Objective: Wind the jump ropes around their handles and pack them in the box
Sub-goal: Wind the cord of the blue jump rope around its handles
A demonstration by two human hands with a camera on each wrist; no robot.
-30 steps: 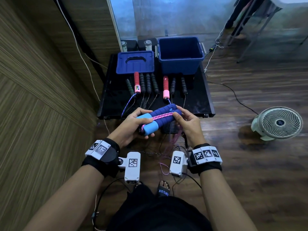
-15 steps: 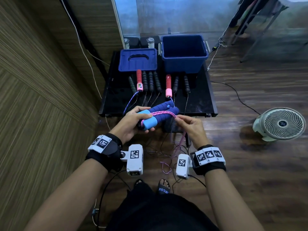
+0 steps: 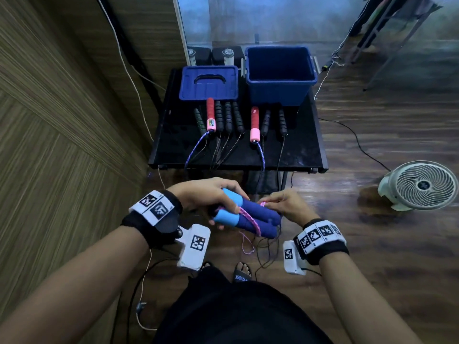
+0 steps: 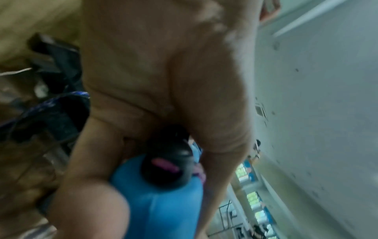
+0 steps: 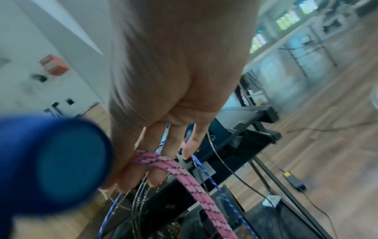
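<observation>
Blue handles (image 3: 250,218) of one jump rope are lying side by side in the person's grasp, low in front of the body and well short of the black table (image 3: 171,145). Left hand (image 3: 206,194) is curling its fingers round the light-blue ends of the pair, thumb underneath; the left wrist view is showing a black end cap against the palm. Right hand (image 3: 289,204) is pinching the pink rope (image 3: 249,219) between thumb and fingertips at the dark-blue ends, and the rope is crossing over the handles in a diagonal band. A slack pink loop is hanging beneath the handles toward the floor.

Beyond the hands, other jump ropes (image 3: 228,117) are lying in a row on the table, handles pointing away, their cords trailing over the near edge. Behind them the blue box (image 3: 279,91) is standing open at the far right of the table, its lid (image 3: 208,83) lying flat just beside it on the left. A white fan (image 3: 422,186) is sitting on the wooden floor to the right.
</observation>
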